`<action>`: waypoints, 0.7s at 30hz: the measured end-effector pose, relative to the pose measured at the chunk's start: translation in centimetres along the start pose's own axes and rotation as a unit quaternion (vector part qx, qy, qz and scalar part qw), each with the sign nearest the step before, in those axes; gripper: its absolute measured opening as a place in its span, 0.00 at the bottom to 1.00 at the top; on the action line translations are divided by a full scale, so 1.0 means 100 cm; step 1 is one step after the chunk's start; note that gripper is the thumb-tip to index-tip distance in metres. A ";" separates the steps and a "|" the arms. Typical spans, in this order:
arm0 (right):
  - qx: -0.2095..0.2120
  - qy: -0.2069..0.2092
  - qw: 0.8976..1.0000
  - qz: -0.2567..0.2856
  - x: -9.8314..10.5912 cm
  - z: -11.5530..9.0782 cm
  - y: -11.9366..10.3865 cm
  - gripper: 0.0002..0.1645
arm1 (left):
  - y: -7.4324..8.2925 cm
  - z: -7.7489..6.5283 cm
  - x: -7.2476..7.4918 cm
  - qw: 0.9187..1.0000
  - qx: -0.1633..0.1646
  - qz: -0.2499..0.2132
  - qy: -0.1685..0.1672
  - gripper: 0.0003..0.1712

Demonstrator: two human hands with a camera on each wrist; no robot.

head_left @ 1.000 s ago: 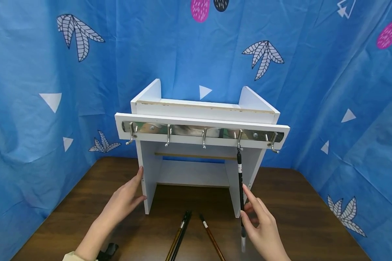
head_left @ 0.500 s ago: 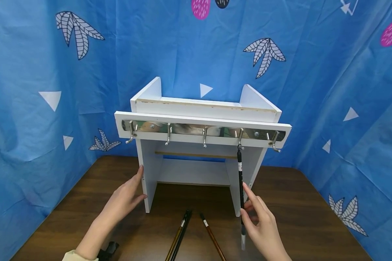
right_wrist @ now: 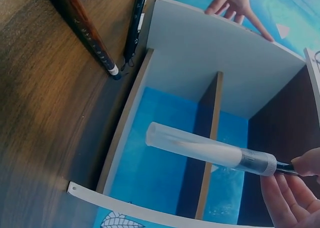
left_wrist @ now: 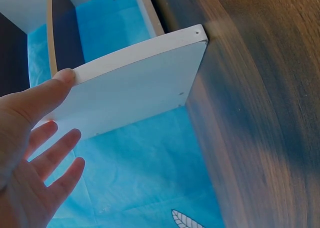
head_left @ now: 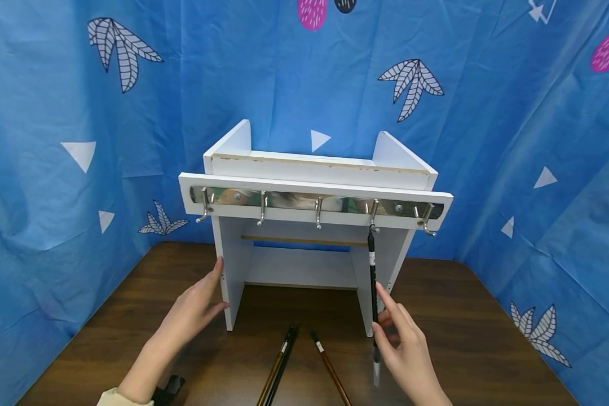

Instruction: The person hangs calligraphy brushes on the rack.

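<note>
A black calligraphy brush [head_left: 373, 282] with a clear cap [right_wrist: 192, 147] hangs tip down below the fourth hook [head_left: 373, 214] from the left. Its upper end meets that hook; the loop there is too small to make out fully. My right hand [head_left: 406, 347] pinches the brush low on its handle, between thumb and fingers, just above the cap. On the other side, my left hand [head_left: 190, 313] touches the left side panel [left_wrist: 145, 82] of the white shelf rack [head_left: 320, 181]. Its thumb rests on the panel's front edge, and the fingers are spread and fairly straight.
Several brushes lie on the brown wooden table: a brown-handled brush [head_left: 331, 369] and, left of it, a close pair [head_left: 276, 369]. A small black object [head_left: 170, 389] sits by my left forearm. A blue patterned cloth [head_left: 304, 73] surrounds the table.
Over the last half second the brush's lower end and my right hand shift very slightly left and up. My left hand stays at the panel.
</note>
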State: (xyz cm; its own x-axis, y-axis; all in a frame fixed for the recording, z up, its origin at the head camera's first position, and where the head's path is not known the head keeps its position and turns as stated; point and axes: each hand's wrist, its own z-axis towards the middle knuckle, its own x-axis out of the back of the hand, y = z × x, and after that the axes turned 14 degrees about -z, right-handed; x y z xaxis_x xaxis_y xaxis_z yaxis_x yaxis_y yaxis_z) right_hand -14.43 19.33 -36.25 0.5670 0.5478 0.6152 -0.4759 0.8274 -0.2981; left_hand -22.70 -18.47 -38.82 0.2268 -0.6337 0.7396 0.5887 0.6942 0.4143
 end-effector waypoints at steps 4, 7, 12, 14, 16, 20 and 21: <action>0.008 0.007 1.000 0.000 -0.002 0.000 0.001 0.49 | 0.000 0.000 -0.001 1.000 -0.006 0.003 0.006 0.63; 0.016 0.015 1.000 0.001 -0.004 0.000 0.002 0.48 | -0.001 0.000 -0.002 1.000 -0.014 0.005 0.013 0.63; 0.019 0.022 1.000 0.001 -0.007 0.000 0.003 0.48 | -0.002 0.000 -0.003 1.000 -0.021 0.006 0.017 0.63; 0.019 0.024 1.000 0.000 -0.008 0.000 0.004 0.48 | -0.002 0.000 -0.003 1.000 -0.021 0.004 0.016 0.63; 0.019 0.027 0.999 0.000 -0.010 0.000 0.005 0.48 | -0.002 0.000 -0.003 1.000 -0.020 0.002 0.014 0.64; 0.017 0.023 1.000 0.002 -0.012 0.000 0.007 0.48 | -0.002 0.000 -0.003 1.000 -0.020 0.002 0.013 0.64; 0.016 0.023 1.000 0.001 -0.012 0.000 0.008 0.48 | -0.002 0.000 -0.003 1.000 -0.019 0.003 0.013 0.64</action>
State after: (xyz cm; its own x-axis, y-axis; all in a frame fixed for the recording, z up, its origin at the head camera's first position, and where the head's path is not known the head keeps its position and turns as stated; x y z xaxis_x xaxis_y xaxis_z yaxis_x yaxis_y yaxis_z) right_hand -15.48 19.29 -37.27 0.5957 0.5547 0.5809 -0.4973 0.8226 -0.2756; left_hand -22.87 -18.42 -39.14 0.2495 -0.6388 0.7278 0.6166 0.6843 0.3892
